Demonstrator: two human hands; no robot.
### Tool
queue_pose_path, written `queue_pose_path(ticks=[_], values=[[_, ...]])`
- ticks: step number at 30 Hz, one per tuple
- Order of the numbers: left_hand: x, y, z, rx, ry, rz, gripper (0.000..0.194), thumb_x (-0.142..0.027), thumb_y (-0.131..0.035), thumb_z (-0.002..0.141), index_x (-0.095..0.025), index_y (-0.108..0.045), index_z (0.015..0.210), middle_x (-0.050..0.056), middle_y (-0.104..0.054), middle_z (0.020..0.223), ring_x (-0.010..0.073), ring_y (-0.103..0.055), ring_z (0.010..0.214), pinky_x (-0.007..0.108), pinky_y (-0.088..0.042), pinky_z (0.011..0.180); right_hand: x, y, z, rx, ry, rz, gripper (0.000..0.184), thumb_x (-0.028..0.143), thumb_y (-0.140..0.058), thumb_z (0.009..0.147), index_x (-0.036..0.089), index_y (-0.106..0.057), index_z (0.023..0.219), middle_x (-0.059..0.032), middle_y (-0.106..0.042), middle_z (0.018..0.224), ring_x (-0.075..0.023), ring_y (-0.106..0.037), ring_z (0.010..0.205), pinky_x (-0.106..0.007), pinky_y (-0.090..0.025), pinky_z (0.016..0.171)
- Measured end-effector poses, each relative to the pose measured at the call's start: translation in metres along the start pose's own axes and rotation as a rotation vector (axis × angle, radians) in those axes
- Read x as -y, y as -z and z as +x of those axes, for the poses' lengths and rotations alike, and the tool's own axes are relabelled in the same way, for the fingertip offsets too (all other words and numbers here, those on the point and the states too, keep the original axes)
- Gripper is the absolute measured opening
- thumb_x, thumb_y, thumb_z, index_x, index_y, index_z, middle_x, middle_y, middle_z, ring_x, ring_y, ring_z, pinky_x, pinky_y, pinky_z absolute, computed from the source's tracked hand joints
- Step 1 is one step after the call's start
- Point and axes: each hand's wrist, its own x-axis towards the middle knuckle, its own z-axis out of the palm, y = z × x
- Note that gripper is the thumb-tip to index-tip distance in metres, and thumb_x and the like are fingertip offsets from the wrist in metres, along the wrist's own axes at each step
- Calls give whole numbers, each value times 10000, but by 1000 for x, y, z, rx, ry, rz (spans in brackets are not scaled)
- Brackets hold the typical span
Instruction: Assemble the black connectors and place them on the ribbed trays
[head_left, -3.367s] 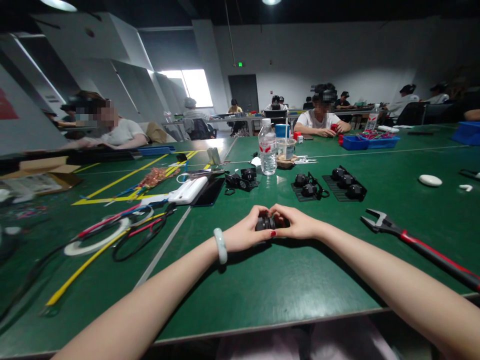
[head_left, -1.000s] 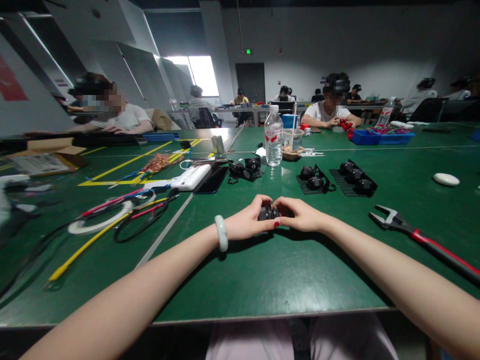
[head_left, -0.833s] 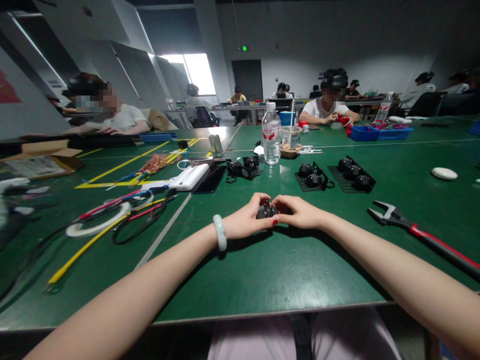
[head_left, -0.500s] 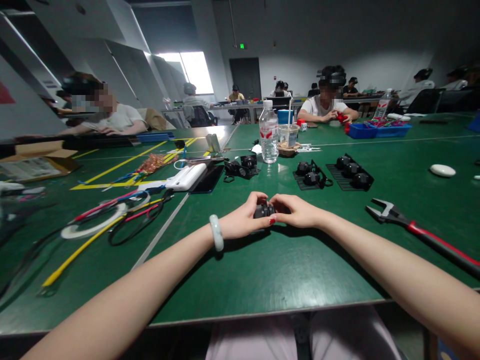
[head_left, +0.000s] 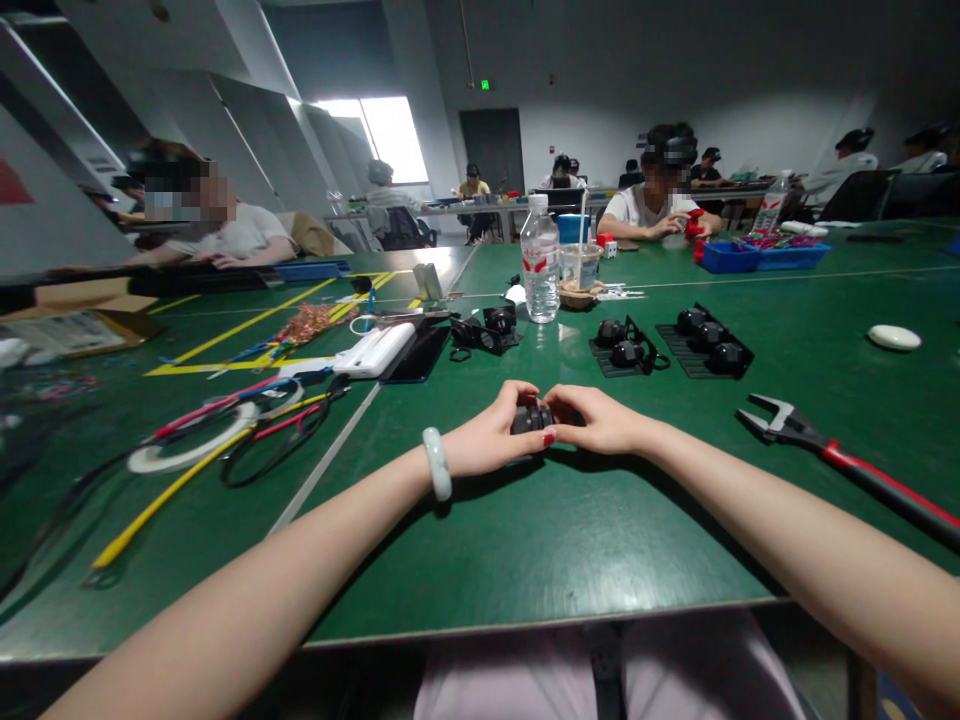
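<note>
Just above the table, a black ribbed fitting (head_left: pixel 531 418), which looks like a cable gland, is held between my two hands. My left hand (head_left: pixel 504 432), with a pale bangle at its wrist, wraps it from the left. From the other side, my right hand (head_left: pixel 596 420) closes its thumb and fingers on the right end, and the fingers partly hide it. Beyond the hands are a black slatted plate with two black fittings (head_left: pixel 627 354), another plate with three fittings (head_left: pixel 709 340), and a cluster of black parts (head_left: pixel 487 330) with a loose ring (head_left: pixel 460 354).
Red-handled pliers (head_left: pixel 825 448) lie at right, near a white oval object (head_left: pixel 894 338). A water bottle (head_left: pixel 540 262) and a cup (head_left: pixel 581 270) stand ahead. Left are cables (head_left: pixel 180 470), a white device (head_left: pixel 375 352) and a carton (head_left: pixel 79 315). Other people sit across the table.
The view has shifted very slightly. Both hands keep almost the same grip on the black fitting, with no clear movement of it.
</note>
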Motion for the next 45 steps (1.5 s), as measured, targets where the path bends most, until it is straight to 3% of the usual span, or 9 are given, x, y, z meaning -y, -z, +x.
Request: queue_pose_path(ticks=[13, 45], values=[[-5, 2, 0, 25, -22, -56, 455, -358, -514, 710, -163, -308, 1065, 56, -431, 1032, 181, -447, 963, 346, -377, 839, 2, 3, -1, -44, 98, 3, 401, 314, -637, 607, 177, -438, 927, 14, -420, 753, -90, -377, 640, -201, -334, 564], [-4, 2, 1, 10, 28, -49, 483, -360, -524, 690, -175, -296, 1074, 55, -416, 1018, 175, -444, 926, 355, -391, 814, 1, -2, 3, -54, 12, 43, 270, 372, -497, 738, 144, -510, 882, -7, -521, 751, -97, -444, 641, -218, -357, 594]])
